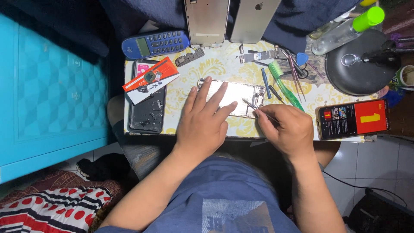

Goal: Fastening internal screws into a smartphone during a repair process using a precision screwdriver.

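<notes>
Lying at nine o'clock on the bench point(189, 69): a black parts tray point(146, 114) under an orange-and-white card point(151, 80), a blue handset point(155, 44) above. Pressing flat on the opened phone chassis point(235, 95) at bench centre: left hand point(202, 123), fingers spread apart, steadying rather than gripping. Pinching slim metal tweezers point(254, 108): right hand point(286, 129), fingers closed on the shaft, tip touching the chassis lower edge at about five o'clock. Probably picking at a small part inside the frame; calling next for a steady, light lift. Resting at three o'clock: green brush point(284, 86), lit smartphone point(351, 118), black lamp base point(358, 69).
</notes>
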